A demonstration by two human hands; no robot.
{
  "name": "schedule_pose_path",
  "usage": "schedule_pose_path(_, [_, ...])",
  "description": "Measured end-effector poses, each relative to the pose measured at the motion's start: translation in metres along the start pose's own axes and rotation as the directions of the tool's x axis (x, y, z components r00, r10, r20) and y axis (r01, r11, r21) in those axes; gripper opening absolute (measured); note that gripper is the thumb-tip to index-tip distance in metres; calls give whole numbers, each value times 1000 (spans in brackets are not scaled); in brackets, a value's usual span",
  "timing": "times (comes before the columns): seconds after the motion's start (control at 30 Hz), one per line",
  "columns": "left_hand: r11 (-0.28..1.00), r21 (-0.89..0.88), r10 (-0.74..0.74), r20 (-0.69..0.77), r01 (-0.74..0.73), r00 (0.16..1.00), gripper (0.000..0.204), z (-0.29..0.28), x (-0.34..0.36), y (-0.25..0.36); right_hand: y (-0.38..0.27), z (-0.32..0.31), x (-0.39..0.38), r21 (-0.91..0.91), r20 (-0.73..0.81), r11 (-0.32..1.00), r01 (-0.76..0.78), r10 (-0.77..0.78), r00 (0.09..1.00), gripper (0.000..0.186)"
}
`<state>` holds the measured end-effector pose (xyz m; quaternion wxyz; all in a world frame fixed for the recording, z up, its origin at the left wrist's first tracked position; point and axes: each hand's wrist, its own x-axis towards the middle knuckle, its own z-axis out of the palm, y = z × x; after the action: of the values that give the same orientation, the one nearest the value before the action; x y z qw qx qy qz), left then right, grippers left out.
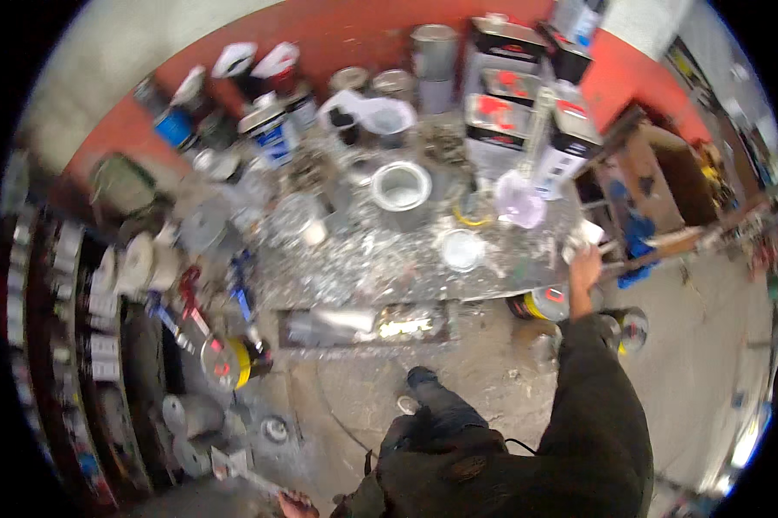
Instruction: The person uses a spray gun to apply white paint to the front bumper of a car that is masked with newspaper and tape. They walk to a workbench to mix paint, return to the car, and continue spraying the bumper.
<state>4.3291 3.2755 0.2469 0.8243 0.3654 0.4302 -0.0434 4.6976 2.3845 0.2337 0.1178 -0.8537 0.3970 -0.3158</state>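
Observation:
My right hand (585,266) is at the bench's right edge, its fingers closed on a small crumpled white cloth or paper (582,241). At the lower left, my left hand (297,504) is partly cut off by the picture's edge. Its fingers are wrapped around the end of a long pale tool (249,475) with a wider far end; its exact kind is blurred. On the paint-splattered bench (363,268) stand an open grey can with a white inside (400,186), a round white lid or cup (463,249) and a pale purple plastic cup (519,200) with a stick in it.
Metal cans (495,121) crowd the bench's back right. Spray guns (197,302) hang at the left front edge above a yellow-banded can (234,363). Shelves (104,345) line the left. A cardboard box (665,177) stands at right; more cans (544,304) are on the floor.

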Motion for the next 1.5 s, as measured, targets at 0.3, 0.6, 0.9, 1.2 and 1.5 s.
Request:
schedule_pose_path(0.3, [925,107,377,-160,-364,912,27,246,-65,-45,-230,-138,-370,437,894,736,-517,-421,156,31])
schedule_pose_path(0.6, [721,564,526,-68,-402,848,23,260,-102,-55,-348,-268,-472,301,674,591,-749,-687,-272,21])
schedule_pose_path(0.9, [543,737,373,218,-403,902,34,284,-133,-18,-419,-237,-388,338,837,305,-891,-530,136,18])
schedule_pose_path(1.2, [350,799,198,447,-489,872,35,355,-91,33,-445,-160,-244,731,668,113,-673,-323,671,17])
schedule_pose_path(1.5, [212,780,33,597,-589,802,29,391,-41,150,-448,-165,-127,873,481,474,-116,-795,369,22])
